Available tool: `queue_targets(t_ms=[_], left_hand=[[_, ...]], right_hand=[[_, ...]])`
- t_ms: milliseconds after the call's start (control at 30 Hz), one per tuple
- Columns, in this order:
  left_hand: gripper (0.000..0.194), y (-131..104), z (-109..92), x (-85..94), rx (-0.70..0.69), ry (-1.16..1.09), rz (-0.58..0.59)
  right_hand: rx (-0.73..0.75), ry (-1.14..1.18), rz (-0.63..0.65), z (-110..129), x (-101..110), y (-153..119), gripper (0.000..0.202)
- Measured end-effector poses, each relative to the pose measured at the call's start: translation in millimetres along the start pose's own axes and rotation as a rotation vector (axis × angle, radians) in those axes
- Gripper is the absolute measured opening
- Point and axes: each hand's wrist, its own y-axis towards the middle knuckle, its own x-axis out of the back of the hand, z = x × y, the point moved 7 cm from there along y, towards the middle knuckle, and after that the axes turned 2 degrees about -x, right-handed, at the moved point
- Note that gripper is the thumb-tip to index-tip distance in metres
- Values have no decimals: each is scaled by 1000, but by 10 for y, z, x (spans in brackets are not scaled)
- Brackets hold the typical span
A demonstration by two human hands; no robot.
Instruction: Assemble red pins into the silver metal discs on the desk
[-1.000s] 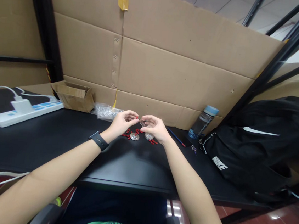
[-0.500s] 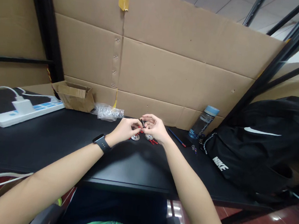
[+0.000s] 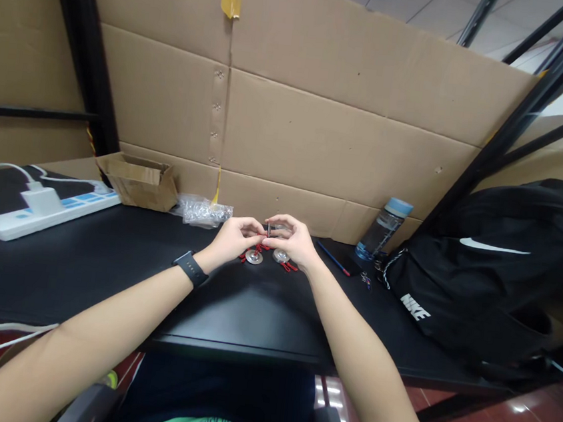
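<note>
My left hand (image 3: 235,238), with a dark watch on the wrist, pinches at a red cord (image 3: 260,244) just above the table. Its fingertips almost meet those of my right hand (image 3: 292,240). My right hand is closed, thumb and fingers holding a thin silvery piece (image 3: 268,230) seen nearly edge-on; its kind is too small to make out. Below the left fingers lies a round silvery metal disc (image 3: 254,257) with red cord about it. A second silvery disc (image 3: 281,256), also with red cord, lies under my right hand, partly covered by it.
A white power strip (image 3: 50,213), an open cardboard box (image 3: 145,190) and clear plastic wrap (image 3: 205,213) lie left. To the right are a blue pen (image 3: 332,256), a water bottle (image 3: 382,232) and a black backpack (image 3: 486,273). A cardboard wall (image 3: 350,131) stands behind.
My left hand has drawn slightly left and turned, with its fingers straighter. More of the left disc and red cord shows. The thin piece at the right fingers now stands more upright.
</note>
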Motion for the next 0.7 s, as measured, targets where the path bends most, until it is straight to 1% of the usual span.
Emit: queue_targets(t_ms=[167, 267, 367, 533, 700], left_hand=[[25, 2, -52, 8, -56, 35, -9], [25, -8, -71, 24, -60, 117, -18], [23, -19, -102, 23, -68, 224, -1], [22, -33, -213, 13, -129, 389, 30], [17, -40, -316, 57, -200, 455, -13]], right_hand=[[-11, 6, 16, 4, -42, -12, 58], [-20, 5, 21, 5, -59, -20, 58], [-17, 3, 5, 0, -51, -19, 59], [6, -16, -1, 1, -53, -12, 56], [-2, -70, -42, -4, -48, -12, 56]])
